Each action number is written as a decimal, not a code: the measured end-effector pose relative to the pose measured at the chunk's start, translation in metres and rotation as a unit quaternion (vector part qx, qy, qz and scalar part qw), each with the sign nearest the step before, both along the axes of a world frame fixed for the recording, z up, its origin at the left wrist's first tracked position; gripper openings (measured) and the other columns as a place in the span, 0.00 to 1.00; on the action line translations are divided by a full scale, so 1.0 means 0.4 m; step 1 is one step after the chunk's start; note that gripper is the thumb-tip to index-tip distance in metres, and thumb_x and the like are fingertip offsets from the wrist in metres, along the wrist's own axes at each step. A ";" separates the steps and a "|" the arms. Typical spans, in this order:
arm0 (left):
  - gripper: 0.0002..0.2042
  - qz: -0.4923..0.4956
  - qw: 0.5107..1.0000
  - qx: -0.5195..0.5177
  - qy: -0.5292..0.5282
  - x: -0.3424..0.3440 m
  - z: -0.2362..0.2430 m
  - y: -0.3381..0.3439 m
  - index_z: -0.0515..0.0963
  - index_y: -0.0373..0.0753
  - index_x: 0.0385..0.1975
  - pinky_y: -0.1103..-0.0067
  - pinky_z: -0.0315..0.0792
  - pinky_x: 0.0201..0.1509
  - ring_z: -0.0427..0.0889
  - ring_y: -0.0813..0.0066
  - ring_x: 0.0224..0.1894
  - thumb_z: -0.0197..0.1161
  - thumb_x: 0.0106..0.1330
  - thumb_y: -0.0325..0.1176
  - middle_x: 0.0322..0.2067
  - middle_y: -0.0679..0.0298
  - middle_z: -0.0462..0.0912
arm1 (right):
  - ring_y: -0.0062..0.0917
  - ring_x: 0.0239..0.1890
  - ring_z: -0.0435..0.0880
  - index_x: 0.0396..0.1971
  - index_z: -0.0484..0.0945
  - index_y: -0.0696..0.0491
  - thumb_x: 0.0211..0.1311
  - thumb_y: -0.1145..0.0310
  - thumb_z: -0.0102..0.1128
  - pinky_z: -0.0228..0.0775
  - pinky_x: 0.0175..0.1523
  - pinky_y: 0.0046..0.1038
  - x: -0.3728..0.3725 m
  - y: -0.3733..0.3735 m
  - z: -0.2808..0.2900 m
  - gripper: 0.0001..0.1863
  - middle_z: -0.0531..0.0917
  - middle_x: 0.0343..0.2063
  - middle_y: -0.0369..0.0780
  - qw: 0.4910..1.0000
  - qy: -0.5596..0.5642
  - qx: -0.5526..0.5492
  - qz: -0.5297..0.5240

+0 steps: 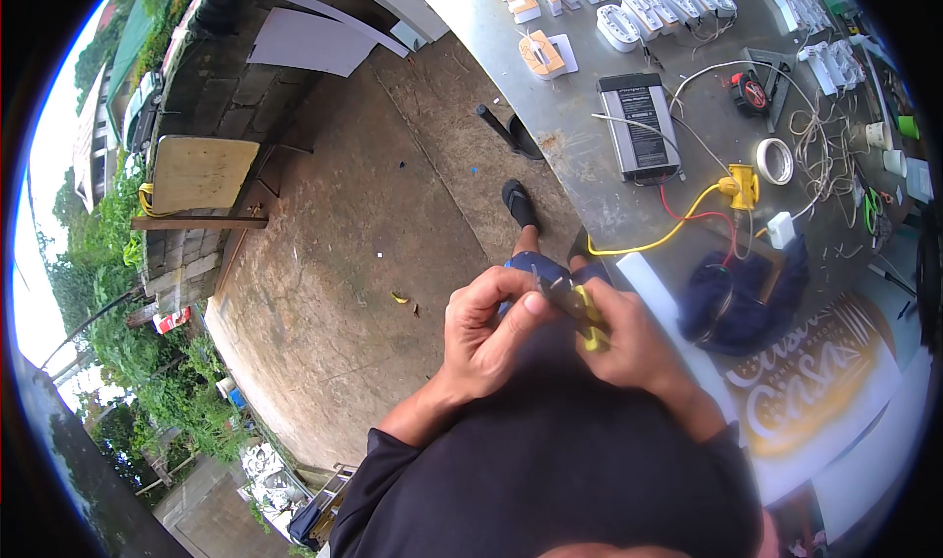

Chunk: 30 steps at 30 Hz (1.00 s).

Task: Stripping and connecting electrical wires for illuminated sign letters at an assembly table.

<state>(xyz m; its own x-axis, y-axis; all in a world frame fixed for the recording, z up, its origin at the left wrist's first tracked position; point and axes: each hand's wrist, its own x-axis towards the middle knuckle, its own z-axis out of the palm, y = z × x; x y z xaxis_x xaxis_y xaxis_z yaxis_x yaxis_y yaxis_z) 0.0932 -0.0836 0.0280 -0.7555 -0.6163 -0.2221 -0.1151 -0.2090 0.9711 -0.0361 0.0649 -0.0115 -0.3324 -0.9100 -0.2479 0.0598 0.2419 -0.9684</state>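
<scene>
yellow-handled hand tool with a dark metal body (589, 314), raised in front of the black long-sleeved shirt (550, 450), well above the stained concrete floor (334, 224). right hand (634, 342) closed around the yellow grips, most fingers out of sight beneath. left hand (491, 330) half closed, thumb and forefinger bent in toward each other at the dark end of the tool, seemingly pinched on a small thin grey piece (535, 277); too blurred to tell whether wire, strip or part of the tool itself.

for good handling, best to anchor the right grip first and leave the finer adjusting to the left fingertips. pinch lightly, just enough to stop slipping; squeeze the grips slowly, with thumb tip clear of any biting or sharp edge. brace both wrists near the body to steady the small work, and tilt the dark end toward the eyes for a better view. probable risk: a dropped small piece, hard to find on the littered floor.

safer, perhaps, to work over the grey metal-topped table (589, 180), just off to the right. nearest there, a crumpled dark blue cloth (722, 312) and a bright yellow cable (678, 232); farther out, a silver-and-black boxy electrical unit (637, 126), a white tape roll (775, 177) and white block-like pieces with attached wires (678, 6). mind those loose wires while turning that way.
</scene>
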 end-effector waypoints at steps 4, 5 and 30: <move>0.06 -0.087 0.983 0.145 -0.073 0.027 0.031 -0.034 0.79 0.33 0.40 0.86 0.70 0.41 0.76 0.86 0.35 0.61 0.76 0.30 0.32 0.70 0.82 | 0.52 0.33 0.84 0.38 0.71 0.59 0.46 0.80 0.64 0.74 0.36 0.41 0.018 0.019 -0.010 0.17 0.81 0.28 0.50 0.999 0.036 -0.005 -0.019; 0.07 -0.116 0.977 0.160 -0.080 0.036 0.033 -0.039 0.79 0.33 0.41 0.86 0.70 0.41 0.76 0.86 0.35 0.60 0.77 0.31 0.32 0.70 0.82 | 0.52 0.33 0.84 0.38 0.71 0.59 0.46 0.80 0.64 0.74 0.36 0.41 0.022 0.023 -0.009 0.17 0.81 0.28 0.50 0.999 0.034 -0.003 -0.018; 0.16 -0.149 0.973 -0.133 0.111 0.175 -0.003 -0.055 0.59 0.37 0.13 0.69 0.54 0.19 0.59 0.65 0.11 0.56 0.61 0.22 0.12 0.64 0.61 | 0.34 0.21 0.78 0.33 0.71 0.60 0.49 0.81 0.60 0.68 0.28 0.30 0.099 0.065 -0.049 0.10 0.77 0.24 0.45 0.985 -0.157 -0.050 -0.044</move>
<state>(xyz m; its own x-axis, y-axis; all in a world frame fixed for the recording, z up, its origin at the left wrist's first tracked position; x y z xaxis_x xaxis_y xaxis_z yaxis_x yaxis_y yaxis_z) 0.1633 -0.1057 0.0269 -0.9210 -0.3752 0.1051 0.0873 0.0641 0.9941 0.0036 0.0910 -0.0310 -0.3314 -0.9064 -0.2620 0.3768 0.1274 -0.9175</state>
